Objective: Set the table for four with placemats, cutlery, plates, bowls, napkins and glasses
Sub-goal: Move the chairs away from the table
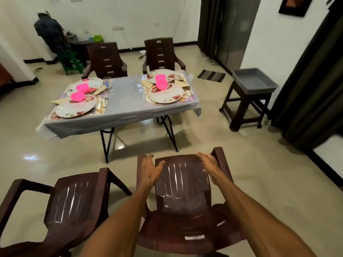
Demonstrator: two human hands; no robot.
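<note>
Across the tiled room the bench looks fully set for four, while our left hand and right hand hover spread over a chair

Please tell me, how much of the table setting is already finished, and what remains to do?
Done, it seems: the table carries four plates, each with a pink bowl, on placemats, with cutlery and glasses; napkins are too blurred to confirm. In hand: the left hand and right hand reach open over the near chair, gripping nothing. Left: probably bringing this chair and its neighbour to the table.
</note>
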